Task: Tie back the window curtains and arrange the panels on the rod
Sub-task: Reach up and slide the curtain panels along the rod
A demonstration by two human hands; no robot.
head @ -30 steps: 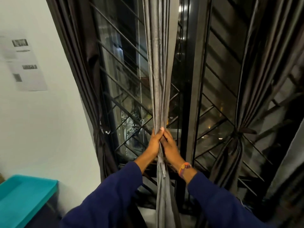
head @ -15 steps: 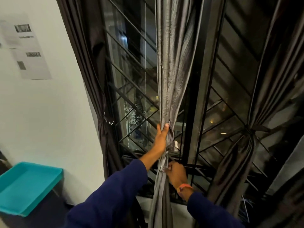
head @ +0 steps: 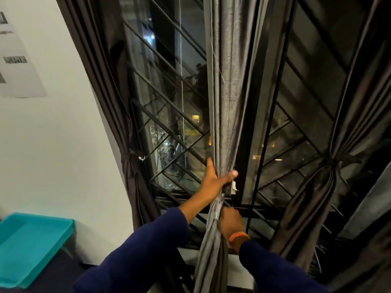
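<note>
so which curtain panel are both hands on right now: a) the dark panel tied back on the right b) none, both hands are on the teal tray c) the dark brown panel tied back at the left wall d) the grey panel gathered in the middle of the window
d: the left hand grips the gathered grey middle curtain panel and the right hand holds the same bunch lower down, while the dark left panel and dark right panel hang tied and untouched.

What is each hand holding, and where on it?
Both grip the gathered grey fabric curtain panel: left hand wraps the bunch just above its tie, right hand holds it just below.
</note>
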